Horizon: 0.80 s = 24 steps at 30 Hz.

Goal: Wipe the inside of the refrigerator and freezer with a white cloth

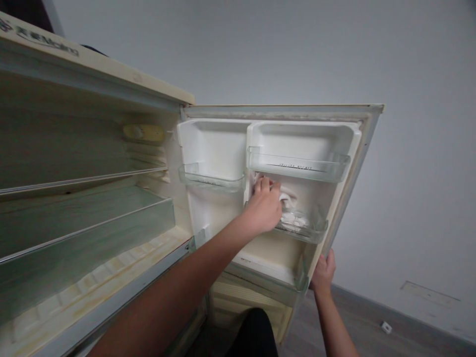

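A white cloth point(287, 200) is gripped by the left hand point(263, 204), whose fingers point(265, 184) are curled over it and pressed against the inner wall of the open fridge door point(366, 148). The cloth is bunched under and just right of the knuckles, directly below the upper right door bin point(297, 168) and just above the clear middle door shelf point(310, 229), in which pale rounded items are seen, too blurred to be identified. To the left of the gripping hand, a smaller clear door bin point(210, 181) is mounted at about the same height.

The outer edge of the door is grasped by the right hand point(323, 273), fingers wrapped round the lower rim, well below and to the right of the cloth. The bottom door shelf point(267, 282) lies between the two hands.

Far left of the grip, the fridge cabinet point(92, 148) is seen open, with glass shelves point(85, 218) inside. A grey wall point(409, 74) is seen behind the door.
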Available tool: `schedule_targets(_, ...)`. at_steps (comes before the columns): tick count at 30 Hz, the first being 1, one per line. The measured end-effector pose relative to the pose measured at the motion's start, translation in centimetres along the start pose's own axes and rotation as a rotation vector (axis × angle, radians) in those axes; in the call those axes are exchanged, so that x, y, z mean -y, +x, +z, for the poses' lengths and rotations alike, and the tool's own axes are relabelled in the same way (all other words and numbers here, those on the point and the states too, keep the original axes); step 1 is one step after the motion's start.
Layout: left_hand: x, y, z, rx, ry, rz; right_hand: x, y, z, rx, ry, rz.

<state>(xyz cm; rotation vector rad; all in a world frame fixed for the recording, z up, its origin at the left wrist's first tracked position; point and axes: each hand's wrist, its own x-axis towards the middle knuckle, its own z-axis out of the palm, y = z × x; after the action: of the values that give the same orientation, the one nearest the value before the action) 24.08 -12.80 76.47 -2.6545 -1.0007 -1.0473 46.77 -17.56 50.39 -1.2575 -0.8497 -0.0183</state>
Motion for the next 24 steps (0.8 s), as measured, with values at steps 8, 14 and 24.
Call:
schedule_targets(8, -1.6, 2.8, 1.1, -0.131, 0.092, -0.059, 0.4, 0.1, 0.2, -0.027, -0.013, -0.001)
schedule_targets(14, -5.1, 3.2, 2.1, -0.134, -0.033, -0.012, 0.3, 0.1, 0.2, -0.014, -0.015, 0.005)
schedule_targets(24, -4.1, 3.7, 0.8, 0.303, -0.196, 0.247, -0.4, 0.1, 0.2, -0.004, 0.012, 0.000)
